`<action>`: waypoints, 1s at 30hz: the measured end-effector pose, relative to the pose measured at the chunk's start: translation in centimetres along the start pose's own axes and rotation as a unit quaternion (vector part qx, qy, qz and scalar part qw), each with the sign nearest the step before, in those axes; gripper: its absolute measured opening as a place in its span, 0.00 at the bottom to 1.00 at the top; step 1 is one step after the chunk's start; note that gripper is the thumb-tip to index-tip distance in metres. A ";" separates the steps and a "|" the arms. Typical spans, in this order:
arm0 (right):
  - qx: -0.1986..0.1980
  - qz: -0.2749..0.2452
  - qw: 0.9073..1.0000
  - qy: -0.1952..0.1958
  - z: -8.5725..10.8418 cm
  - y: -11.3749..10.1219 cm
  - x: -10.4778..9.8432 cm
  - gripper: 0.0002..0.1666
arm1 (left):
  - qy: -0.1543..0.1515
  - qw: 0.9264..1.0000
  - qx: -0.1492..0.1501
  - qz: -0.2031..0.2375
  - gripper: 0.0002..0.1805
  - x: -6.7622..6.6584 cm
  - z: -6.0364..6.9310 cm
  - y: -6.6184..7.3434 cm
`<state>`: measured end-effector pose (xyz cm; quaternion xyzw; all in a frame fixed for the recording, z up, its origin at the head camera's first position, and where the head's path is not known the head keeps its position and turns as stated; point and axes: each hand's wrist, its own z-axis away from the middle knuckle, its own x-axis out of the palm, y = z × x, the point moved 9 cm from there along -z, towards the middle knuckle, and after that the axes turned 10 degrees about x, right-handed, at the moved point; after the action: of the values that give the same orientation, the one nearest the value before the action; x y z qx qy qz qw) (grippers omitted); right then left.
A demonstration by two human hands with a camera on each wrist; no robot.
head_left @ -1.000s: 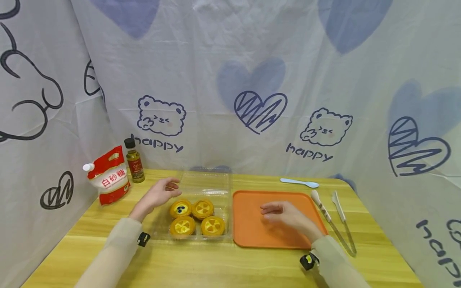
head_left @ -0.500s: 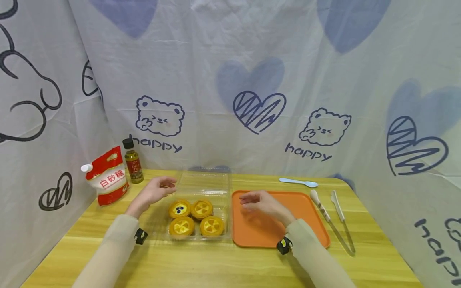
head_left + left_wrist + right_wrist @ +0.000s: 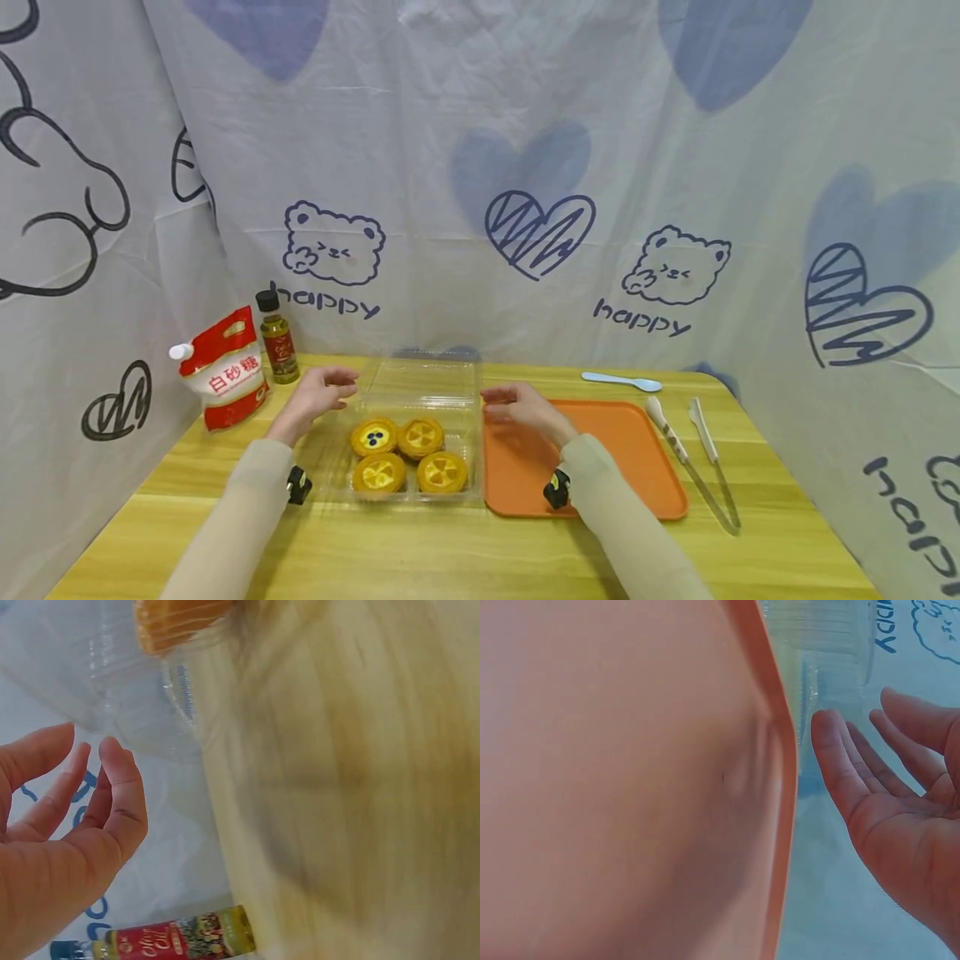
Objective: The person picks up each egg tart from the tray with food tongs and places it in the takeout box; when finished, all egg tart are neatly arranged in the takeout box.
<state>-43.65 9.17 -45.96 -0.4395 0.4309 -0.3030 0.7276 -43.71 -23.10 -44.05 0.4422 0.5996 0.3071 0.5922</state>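
Observation:
A clear plastic clamshell box (image 3: 474, 433) lies with its lid (image 3: 423, 379) raised at the back. Inside sit several egg tarts (image 3: 442, 472), one of them topped with dark berries. Left of the lid hovers my left hand (image 3: 318, 396), its fingers loosely bent and holding nothing. My right hand (image 3: 525, 408) is over the left part of the orange tray (image 3: 615, 467), fingertips close to the lid's right side; it holds nothing either. In the wrist views both hands have a gap between thumb and fingers, and whether the fingertips touch the plastic is hard to tell.
At the left stand a red-and-white sugar bag (image 3: 232, 371) and an olive oil bottle (image 3: 279, 342). A pale blue spoon (image 3: 622, 382) lies behind the tray, and tongs (image 3: 701, 475) lie to its right. A printed curtain (image 3: 442, 308) hangs along the table's back edge.
My right hand has moved left across the tray to the box's right side. My left hand has drawn slightly left. The box and tarts have stayed in place.

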 end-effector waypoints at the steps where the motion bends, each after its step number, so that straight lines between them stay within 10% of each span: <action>1: 0.003 -0.007 1.000 -0.004 -0.2 0.1 0.2 0.26 | 0.000 1.000 -0.003 0.002 0.22 0.0 -0.1 -0.3; 16: 0.016 -0.031 0.999 -0.002 -1.8 0.1 0.5 0.27 | 0.015 0.999 -0.022 0.029 0.21 0.6 -1.8 -2.5; 30: 0.026 -0.072 0.990 0.116 -2.3 -0.3 -0.7 0.20 | 0.057 0.992 -0.016 0.108 0.25 -0.1 -1.5 -1.7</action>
<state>-45.99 8.72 -45.97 -0.4127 0.4714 -0.4143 0.6601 -45.47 -23.69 -45.36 0.4767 0.5760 0.4033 0.5276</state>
